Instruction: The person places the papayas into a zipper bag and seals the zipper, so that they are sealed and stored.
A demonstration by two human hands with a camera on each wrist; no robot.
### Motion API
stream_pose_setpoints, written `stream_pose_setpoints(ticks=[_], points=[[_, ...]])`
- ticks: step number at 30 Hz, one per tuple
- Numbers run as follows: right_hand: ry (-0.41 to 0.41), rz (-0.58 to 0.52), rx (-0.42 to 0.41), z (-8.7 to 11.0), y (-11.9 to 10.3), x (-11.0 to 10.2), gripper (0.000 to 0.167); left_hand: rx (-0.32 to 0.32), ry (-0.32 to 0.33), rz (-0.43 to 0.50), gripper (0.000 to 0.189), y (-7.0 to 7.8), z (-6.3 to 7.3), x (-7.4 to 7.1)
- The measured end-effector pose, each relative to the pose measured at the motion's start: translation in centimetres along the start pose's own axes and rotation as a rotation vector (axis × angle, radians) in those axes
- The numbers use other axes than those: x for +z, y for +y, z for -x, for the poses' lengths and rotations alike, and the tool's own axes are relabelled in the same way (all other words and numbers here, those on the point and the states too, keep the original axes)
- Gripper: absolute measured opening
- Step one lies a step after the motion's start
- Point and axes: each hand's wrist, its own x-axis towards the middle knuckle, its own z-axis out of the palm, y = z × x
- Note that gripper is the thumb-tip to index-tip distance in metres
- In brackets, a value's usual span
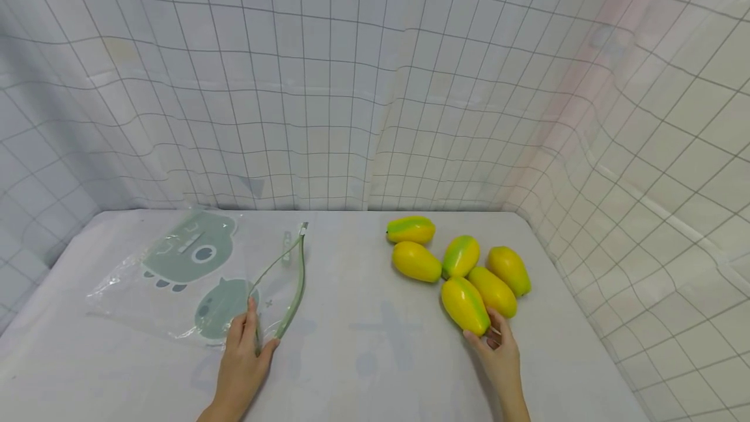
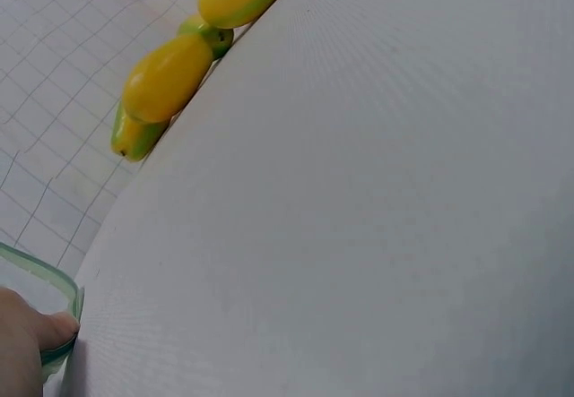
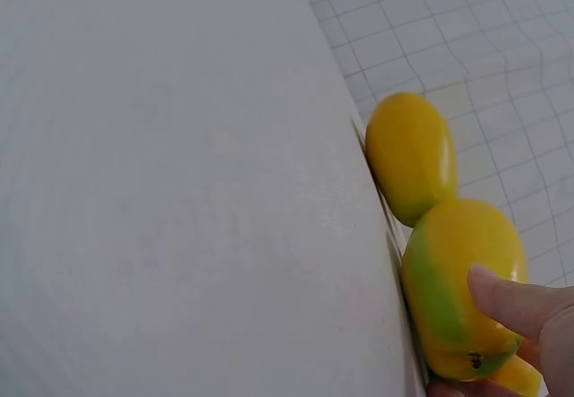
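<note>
On the left of the table lies a clear plastic zip bag (image 1: pixel 213 308) with green cartoon prints. Its green-edged mouth gapes toward the right, and a zip slider (image 1: pixel 303 229) sits at the far end. My left hand (image 1: pixel 243 350) holds the near end of that mouth; in the left wrist view the thumb (image 2: pixel 56 327) presses on the green edge. At the right, my right hand (image 1: pixel 498 350) grips the near end of a yellow-and-green papaya (image 1: pixel 463 305), thumb on one side and fingers on the other. The right wrist view shows its thumb (image 3: pixel 507 298) across the papaya's side.
Several more papayas lie close behind and beside the held one, including a striped one (image 1: pixel 461 256), a plain yellow one (image 1: pixel 416 262) and one at the far right (image 1: pixel 509 270). A white cloth (image 1: pixel 351 383) covers the table. Grid-patterned curtains (image 1: pixel 351 83) hang behind and at both sides.
</note>
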Motion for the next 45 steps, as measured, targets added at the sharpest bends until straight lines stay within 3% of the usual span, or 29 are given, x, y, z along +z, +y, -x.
stream_pose_setpoints(ticks=[9, 18, 28, 35, 45], points=[[0.001, -0.009, -0.006, 0.0, 0.0, 0.1, 0.061, 0.009, 0.011, 0.001, 0.081, -0.1, 0.0, 0.1], [0.025, -0.094, -0.035, 0.0, -0.2, 0.1, 0.058, 0.010, 0.020, -0.003, 0.080, 0.1, 0.0, 0.0], [0.069, -0.220, -0.070, 0.0, -2.7, 0.2, 0.056, 0.008, 0.024, 0.006, 0.082, -0.1, 0.0, 0.2], [-0.014, -0.311, -0.126, -0.2, -4.9, 1.6, 0.054, 0.013, 0.022, 0.016, 0.082, -0.1, 0.0, 0.2], [-0.140, -0.394, -0.179, -0.4, -7.3, 5.1, 0.053, 0.014, 0.036, 0.038, 0.081, -0.2, 0.0, 0.3]])
